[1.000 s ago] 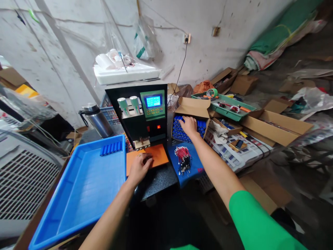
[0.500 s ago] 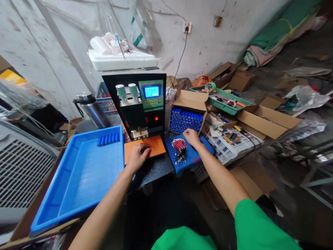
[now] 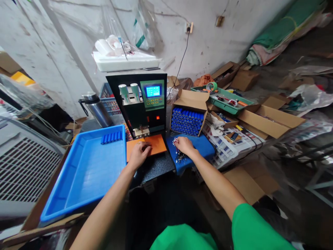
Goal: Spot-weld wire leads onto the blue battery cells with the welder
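Note:
My left hand (image 3: 139, 153) rests on an orange board (image 3: 157, 143) at the foot of a black spot-welding machine (image 3: 135, 119), just below its electrodes. Its fingers are curled inward, and whatever they hold, if anything, is hidden. Over on the blue cloth (image 3: 200, 144), my right hand (image 3: 185, 145) is down on a bundle of thin wires (image 3: 180, 158) with red and black leads. Its fingers are bent together at the white connector ends, and the hand covers much of the bundle. Behind it, a cardboard box holds stacked blue cylindrical battery cells (image 3: 186, 121).
At the left lies a blue plastic tray (image 3: 85, 180) with a row of blue cells (image 3: 111, 137) near its back. A steel flask (image 3: 96, 109) stands behind it. Farther right are a green tray (image 3: 226, 104), an open carton (image 3: 272, 119) and a white plastic basket (image 3: 223, 147).
My right hand has moved from the front of the battery box down and left onto the wire bundle. My left hand has stayed on the orange board. The view has shifted slightly.

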Available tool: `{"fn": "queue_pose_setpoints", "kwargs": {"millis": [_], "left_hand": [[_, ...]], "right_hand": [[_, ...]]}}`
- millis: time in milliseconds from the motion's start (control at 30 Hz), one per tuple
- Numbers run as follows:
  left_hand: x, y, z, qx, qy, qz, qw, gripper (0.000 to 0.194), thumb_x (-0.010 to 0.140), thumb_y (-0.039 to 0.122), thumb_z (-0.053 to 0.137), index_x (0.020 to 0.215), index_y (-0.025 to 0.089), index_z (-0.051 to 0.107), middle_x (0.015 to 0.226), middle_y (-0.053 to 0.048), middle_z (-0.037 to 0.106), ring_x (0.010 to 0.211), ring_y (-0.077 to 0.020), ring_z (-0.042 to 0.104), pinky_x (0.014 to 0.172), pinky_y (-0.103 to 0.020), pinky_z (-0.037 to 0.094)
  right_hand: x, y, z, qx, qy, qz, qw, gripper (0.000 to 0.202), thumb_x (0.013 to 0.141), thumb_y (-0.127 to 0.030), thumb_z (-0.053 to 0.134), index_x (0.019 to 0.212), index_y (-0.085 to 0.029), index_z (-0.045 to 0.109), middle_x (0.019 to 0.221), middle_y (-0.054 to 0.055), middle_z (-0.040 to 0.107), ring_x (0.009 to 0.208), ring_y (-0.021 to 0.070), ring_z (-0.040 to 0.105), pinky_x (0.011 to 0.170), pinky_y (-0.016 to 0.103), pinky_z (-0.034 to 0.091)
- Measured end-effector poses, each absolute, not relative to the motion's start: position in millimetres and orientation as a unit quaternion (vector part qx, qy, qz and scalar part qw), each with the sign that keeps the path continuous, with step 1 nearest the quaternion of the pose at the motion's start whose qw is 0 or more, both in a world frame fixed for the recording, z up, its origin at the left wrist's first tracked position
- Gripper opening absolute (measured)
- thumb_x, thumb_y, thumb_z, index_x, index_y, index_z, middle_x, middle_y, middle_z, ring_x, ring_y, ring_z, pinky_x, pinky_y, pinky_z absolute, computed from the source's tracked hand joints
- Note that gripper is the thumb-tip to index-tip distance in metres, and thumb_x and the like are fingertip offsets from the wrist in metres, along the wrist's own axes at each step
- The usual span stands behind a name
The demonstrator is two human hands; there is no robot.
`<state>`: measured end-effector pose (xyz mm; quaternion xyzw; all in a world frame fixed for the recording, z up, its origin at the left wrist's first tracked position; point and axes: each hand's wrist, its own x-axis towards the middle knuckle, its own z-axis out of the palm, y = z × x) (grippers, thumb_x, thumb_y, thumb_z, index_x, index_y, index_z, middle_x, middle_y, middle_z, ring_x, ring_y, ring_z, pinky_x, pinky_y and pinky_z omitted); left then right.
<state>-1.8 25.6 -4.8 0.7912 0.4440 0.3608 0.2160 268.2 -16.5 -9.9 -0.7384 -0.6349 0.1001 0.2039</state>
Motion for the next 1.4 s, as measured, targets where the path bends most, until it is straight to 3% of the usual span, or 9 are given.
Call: {"fn": "queue_pose_setpoints", "kwargs": {"millis": [167,300,400,500,633,733,867,1033,1400], "left_hand": [[-3,24,-5,0.789,0.45,0.355,0.218,0.029,0.084,0.041,0.056,0.096,0.02,0.072,0.095,-0.007,0.073,0.091,-0.0245,0.066,0.086,-0.038,0.052],[-2,22,-5,0.787,0.447,0.362,0.223,0.029,0.086,0.042,0.055,0.095,0.02,0.072,0.097,-0.007,0.073,0.093,-0.0243,0.066,0.089,-0.038,0.052],[-1,21,-4,0.786,0.448,0.361,0.228,0.029,0.085,0.041,0.055,0.094,0.02,0.072,0.097,-0.007,0.073,0.093,-0.0243,0.066,0.089,-0.038,0.052],[-1,22,-4,0.781,0.449,0.358,0.246,0.029,0.084,0.042,0.055,0.094,0.02,0.073,0.095,-0.007,0.074,0.093,-0.0246,0.067,0.088,-0.038,0.053],[-2,24,-9,0.757,0.447,0.376,0.292,0.035,0.082,0.047,0.059,0.096,0.018,0.073,0.097,-0.009,0.074,0.092,-0.025,0.068,0.083,-0.038,0.055],[-1,22,-10,0.729,0.444,0.405,0.327,0.041,0.08,0.052,0.063,0.098,0.017,0.073,0.099,-0.01,0.074,0.091,-0.0251,0.069,0.084,-0.038,0.055],[1,14,-6,0.705,0.437,0.423,0.364,0.042,0.078,0.053,0.067,0.099,0.017,0.074,0.101,-0.01,0.075,0.094,-0.0252,0.07,0.088,-0.038,0.056],[2,6,-5,0.7,0.433,0.422,0.38,0.038,0.075,0.05,0.072,0.096,0.018,0.075,0.094,-0.008,0.076,0.083,-0.0221,0.071,0.081,-0.035,0.058],[1,2,-4,0.7,0.42,0.434,0.381,0.022,0.078,0.038,0.068,0.085,0.018,0.074,0.081,-0.005,0.074,0.073,-0.0179,0.068,0.071,-0.031,0.056]], "right_hand": [[250,-16,-5,-0.772,-0.624,0.078,0.094,0.016,0.088,-0.024,0.061,0.092,-0.017,0.075,0.096,0.018,0.074,0.096,0.0294,0.07,0.077,0.032,0.05],[249,-15,-4,-0.8,-0.585,0.112,0.075,0.022,0.087,-0.019,0.056,0.099,-0.016,0.075,0.105,0.018,0.073,0.102,0.029,0.069,0.081,0.031,0.05],[258,-14,-8,-0.794,-0.57,0.163,0.137,0.017,0.085,-0.025,0.061,0.081,-0.017,0.075,0.086,0.013,0.075,0.092,0.028,0.07,0.075,0.03,0.049],[273,-13,-12,-0.739,-0.555,0.234,0.3,0.025,0.081,-0.035,0.064,0.064,-0.017,0.068,0.063,0.005,0.068,0.071,0.022,0.066,0.065,0.027,0.045],[280,-12,-10,-0.64,-0.462,0.282,0.546,0.032,0.076,-0.048,0.064,0.062,-0.019,0.058,0.05,-0.003,0.053,0.05,0.0138,0.049,0.053,0.024,0.038],[270,-12,-3,-0.582,-0.414,0.307,0.629,0.036,0.074,-0.053,0.064,0.064,-0.021,0.052,0.049,-0.007,0.045,0.045,0.0098,0.039,0.046,0.022,0.032],[233,-9,1,-0.529,-0.401,0.363,0.654,0.038,0.074,-0.056,0.066,0.069,-0.021,0.052,0.053,-0.006,0.048,0.044,0.0083,0.039,0.043,0.02,0.03],[178,-4,-9,-0.504,-0.376,0.424,0.652,0.042,0.073,-0.06,0.067,0.069,-0.022,0.052,0.052,-0.006,0.047,0.045,0.01,0.041,0.043,0.022,0.032],[140,9,-20,-0.507,-0.387,0.4,0.658,0.04,0.077,-0.058,0.062,0.063,-0.022,0.053,0.051,-0.003,0.049,0.048,0.0126,0.044,0.045,0.024,0.035]]}}
